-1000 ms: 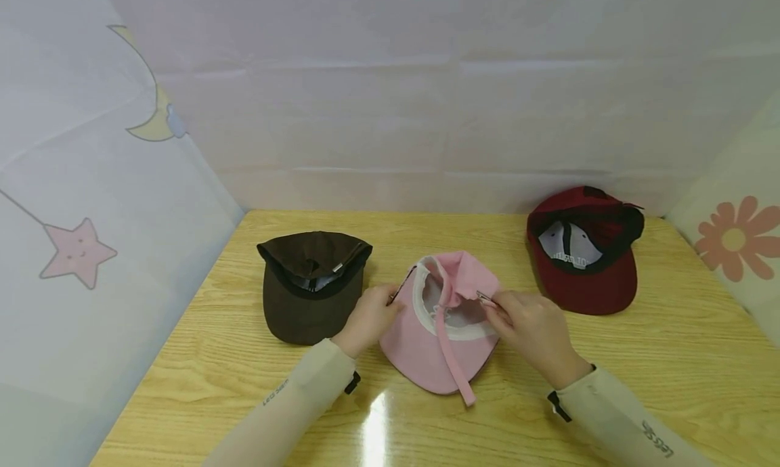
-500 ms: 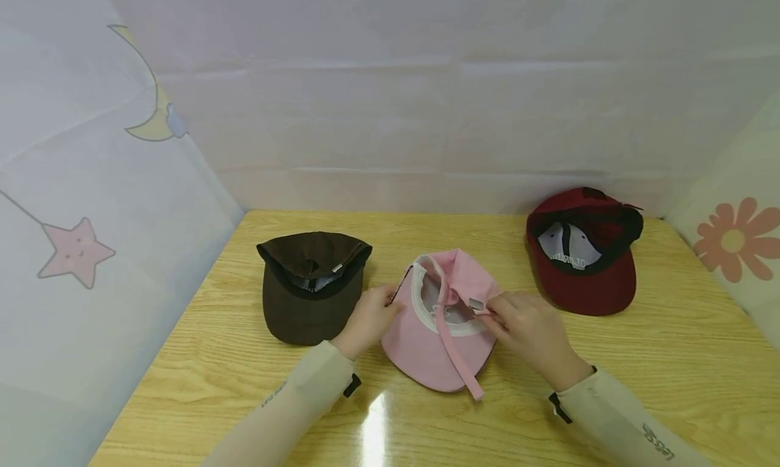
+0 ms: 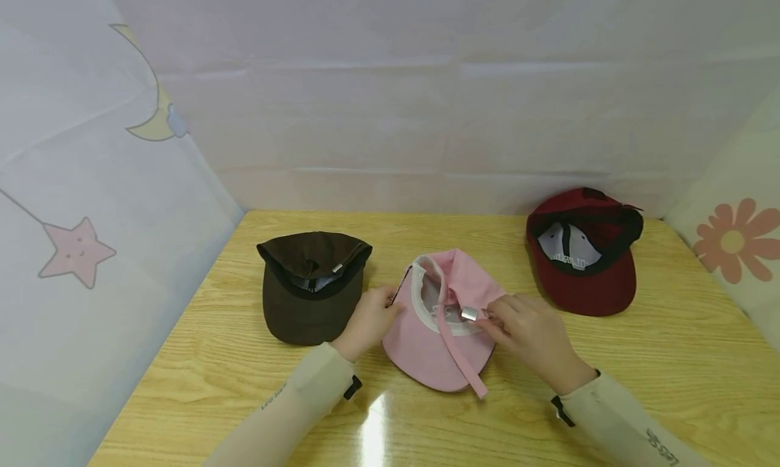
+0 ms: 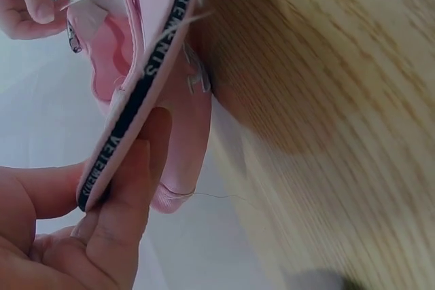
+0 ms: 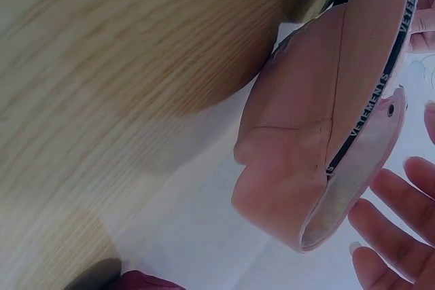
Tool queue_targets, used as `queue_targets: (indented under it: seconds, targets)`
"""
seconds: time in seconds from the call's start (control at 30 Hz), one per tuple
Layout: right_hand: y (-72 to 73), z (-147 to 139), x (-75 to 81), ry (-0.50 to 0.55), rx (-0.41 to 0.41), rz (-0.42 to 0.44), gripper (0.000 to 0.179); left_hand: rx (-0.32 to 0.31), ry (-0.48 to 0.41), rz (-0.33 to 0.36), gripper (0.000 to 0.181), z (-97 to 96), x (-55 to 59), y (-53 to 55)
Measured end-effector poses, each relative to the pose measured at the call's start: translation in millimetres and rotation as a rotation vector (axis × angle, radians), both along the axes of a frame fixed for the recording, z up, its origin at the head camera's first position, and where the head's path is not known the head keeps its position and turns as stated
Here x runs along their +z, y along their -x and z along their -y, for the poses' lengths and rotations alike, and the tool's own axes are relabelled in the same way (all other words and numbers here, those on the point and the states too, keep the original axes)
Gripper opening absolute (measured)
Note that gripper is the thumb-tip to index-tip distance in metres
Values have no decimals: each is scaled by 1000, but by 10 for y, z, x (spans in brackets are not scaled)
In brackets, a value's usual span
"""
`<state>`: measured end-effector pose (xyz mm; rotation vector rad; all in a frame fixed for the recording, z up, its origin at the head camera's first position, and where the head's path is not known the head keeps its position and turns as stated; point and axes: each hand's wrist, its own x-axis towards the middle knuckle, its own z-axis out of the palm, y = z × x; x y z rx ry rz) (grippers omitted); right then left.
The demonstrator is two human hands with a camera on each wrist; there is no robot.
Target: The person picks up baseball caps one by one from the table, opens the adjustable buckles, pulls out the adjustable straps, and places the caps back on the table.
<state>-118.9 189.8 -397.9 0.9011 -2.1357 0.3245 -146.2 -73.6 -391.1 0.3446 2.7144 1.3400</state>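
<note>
A pink baseball cap [image 3: 420, 359] lies upside down on the table, opening up. My left hand [image 3: 368, 321] pinches its brim edge at the left. In the left wrist view, thumb and fingers grip the brim's dark lettered trim [image 4: 129, 110]. My right hand [image 3: 536, 335] holds the right end of the cap's back band, beside a metal buckle [image 3: 469, 313]. The left wrist view also shows those right fingers [image 4: 30, 5] pinching the band end. A loose pink strap [image 3: 460, 362] trails across the brim, its tip past the front edge.
Left of the pink cap sits an upturned dark brown cap [image 3: 305, 321], close to my left hand. A dark red cap [image 3: 591, 298] lies upturned at the back right. The wooden table [image 3: 670, 345] is bordered by printed cloth walls [image 3: 390, 128].
The buckle has turned from edge-on to face-on and shifted slightly left and down in my right fingers. The strap's tip has swung right. My left hand keeps its hold on the brim.
</note>
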Motion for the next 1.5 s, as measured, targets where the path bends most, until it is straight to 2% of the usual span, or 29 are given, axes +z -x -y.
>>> queue_targets:
  seconds: [0.2,0.4,0.7,0.83,0.97,1.1,1.23,1.33,1.5]
  targets:
    - [-26,-15,40,32,-9,-1,53,23,-20,-7,7,-9,-19,-3]
    - [-40,-54,27,45,-36,18,50,60,-76,32,18,-10,-26,-9]
    - [-56,-83,33,44,-50,39,52,51,-84,23,14,-10,-38,-10]
    - [-58,-94,30,42,-51,38,53,15,-91,86,17,-4,-38,-22]
    - [-58,-108,24,45,-48,28,52,-32,-48,153,26,7,-51,-51]
    - [-56,-120,20,41,-49,23,52,-66,-34,153,20,20,-65,-92]
    - [-65,-133,15,34,-62,26,53,-98,-83,196,7,28,-71,-145]
    - [-68,-139,11,33,-68,31,54,-103,-110,230,7,30,-76,-181]
    - [-67,-144,6,36,-65,33,53,-95,-134,217,10,32,-99,-216]
